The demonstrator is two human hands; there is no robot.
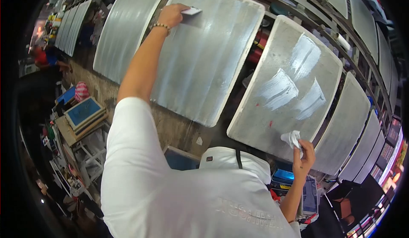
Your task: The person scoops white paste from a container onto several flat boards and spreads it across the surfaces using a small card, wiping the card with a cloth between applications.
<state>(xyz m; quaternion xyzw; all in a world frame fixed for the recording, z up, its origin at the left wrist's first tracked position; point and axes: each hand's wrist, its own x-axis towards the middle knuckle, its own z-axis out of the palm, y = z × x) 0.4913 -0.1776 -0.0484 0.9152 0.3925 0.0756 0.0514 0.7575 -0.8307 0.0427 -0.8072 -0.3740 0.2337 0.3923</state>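
My left hand point(171, 15), with a bead bracelet at the wrist, grips a flat white spreader point(191, 11). It is near the far left edge of a large grey panel point(200, 63), whose surface shows shiny lengthwise streaks. My right hand point(304, 156) is closed on a crumpled white wad point(291, 139), cloth or paper, I cannot tell which. The wad is over the near right part of the neighbouring grey panel point(260, 123). Three thick pale smears, one of them a broad smear point(279, 90), lie on that panel, along with small red spots.
Another streaked panel point(128, 25) lies to the left, and several more, such as a grey panel point(345, 127), stretch right. Metal rails point(324, 16) run behind. Blue-meshed frames point(83, 113) rest on a wooden table at left. A person in red point(40, 57) is farther back.
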